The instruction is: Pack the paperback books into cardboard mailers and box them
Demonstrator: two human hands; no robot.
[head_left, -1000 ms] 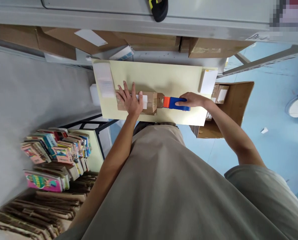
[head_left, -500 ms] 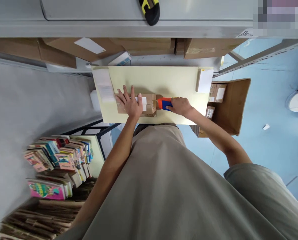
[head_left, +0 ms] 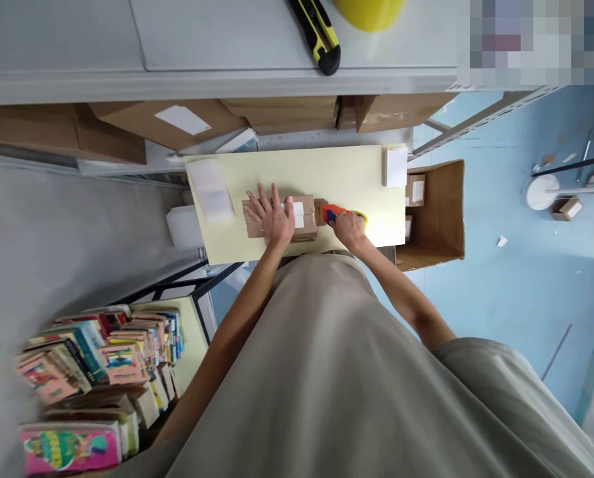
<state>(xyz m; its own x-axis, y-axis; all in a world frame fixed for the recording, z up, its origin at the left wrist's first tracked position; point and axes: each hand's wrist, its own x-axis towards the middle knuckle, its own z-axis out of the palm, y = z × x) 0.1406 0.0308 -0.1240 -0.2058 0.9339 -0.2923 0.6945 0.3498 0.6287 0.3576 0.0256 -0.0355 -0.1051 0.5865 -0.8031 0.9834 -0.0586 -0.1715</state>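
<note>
A person in a grey shirt leans over a pale yellow table [head_left: 327,174], left hand [head_left: 272,218] pressed flat, fingers spread, on a small cardboard parcel [head_left: 304,216] at mid-table. The right hand [head_left: 347,229] is clamped around an orange-and-blue tape dispenser [head_left: 331,214] touching the parcel's right end. Tape glints across the box; sealing looks well advanced. Beyond, a yellow-and-black utility knife [head_left: 317,34] lies on a shelf.
</note>
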